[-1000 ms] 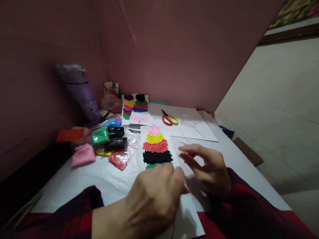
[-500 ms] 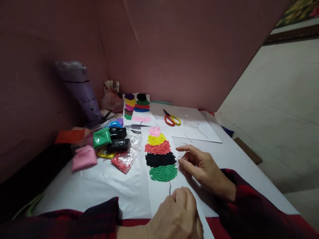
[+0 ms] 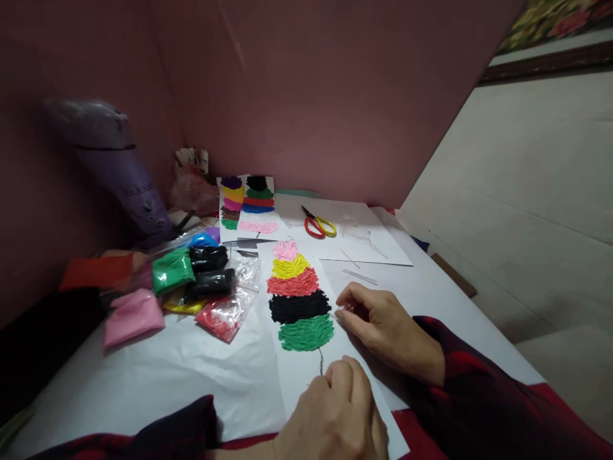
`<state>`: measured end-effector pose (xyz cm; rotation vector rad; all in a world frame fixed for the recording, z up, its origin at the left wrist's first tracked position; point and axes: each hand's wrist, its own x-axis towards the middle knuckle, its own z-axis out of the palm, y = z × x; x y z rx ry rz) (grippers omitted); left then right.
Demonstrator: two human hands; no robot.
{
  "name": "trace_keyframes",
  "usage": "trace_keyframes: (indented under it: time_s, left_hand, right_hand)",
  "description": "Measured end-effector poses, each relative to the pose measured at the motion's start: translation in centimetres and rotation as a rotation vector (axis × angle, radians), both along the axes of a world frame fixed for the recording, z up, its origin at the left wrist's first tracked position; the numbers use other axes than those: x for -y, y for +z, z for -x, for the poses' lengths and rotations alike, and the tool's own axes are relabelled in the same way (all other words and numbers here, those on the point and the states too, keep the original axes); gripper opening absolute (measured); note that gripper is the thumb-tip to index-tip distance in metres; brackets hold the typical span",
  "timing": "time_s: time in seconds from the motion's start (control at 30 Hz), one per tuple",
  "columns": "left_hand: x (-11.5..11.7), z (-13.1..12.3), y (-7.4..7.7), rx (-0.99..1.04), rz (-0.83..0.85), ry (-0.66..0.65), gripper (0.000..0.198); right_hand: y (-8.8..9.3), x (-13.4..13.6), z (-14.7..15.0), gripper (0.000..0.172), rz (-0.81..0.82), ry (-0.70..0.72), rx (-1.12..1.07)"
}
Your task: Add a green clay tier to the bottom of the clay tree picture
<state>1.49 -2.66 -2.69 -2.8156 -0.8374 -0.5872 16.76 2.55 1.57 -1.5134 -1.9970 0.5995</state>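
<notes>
A white paper strip [image 3: 306,377] lies in front of me, covered with stacked bands of pink, yellow, red, black and green clay [image 3: 299,300]. My left hand [image 3: 335,415] is curled closed at the strip's near end, just below the thin drawn stem; what its fingers hold is hidden. Beside the black and green bands, my right hand [image 3: 383,329] rests on the table with its fingertips pinched on something small and clear that I cannot make out.
Bags of coloured clay [image 3: 191,281] lie at the left, with a purple bottle [image 3: 124,179] behind them. Two finished colour strips [image 3: 249,204] and red-and-yellow scissors [image 3: 318,225] sit at the back on white sheets. A pink wall closes off the far side.
My left hand drew back toward me, uncovering the green band. My right hand lowered onto the table and closed its fingers beside the clay. The view shifted slightly.
</notes>
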Motion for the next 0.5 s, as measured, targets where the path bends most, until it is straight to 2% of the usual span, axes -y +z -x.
trace_keyframes:
  time_s: [0.17,0.3,0.5]
  left_hand:
    - [-0.3,-0.1,-1.3,0.058,-0.123,-0.043,0.020]
    - [-0.4,0.1,-2.2,0.068,-0.114,-0.059,0.020]
    - [-0.4,0.2,-2.5,0.097,-0.110,-0.059,0.017]
  right_hand:
    - [0.0,0.1,0.1,0.005,0.017,0.004,-0.105]
    - [-0.2,0.3,0.6,0.003,0.078,0.001,-0.181]
    - [-0.7,0.9,1.5,0.003,0.145,-0.010,-0.260]
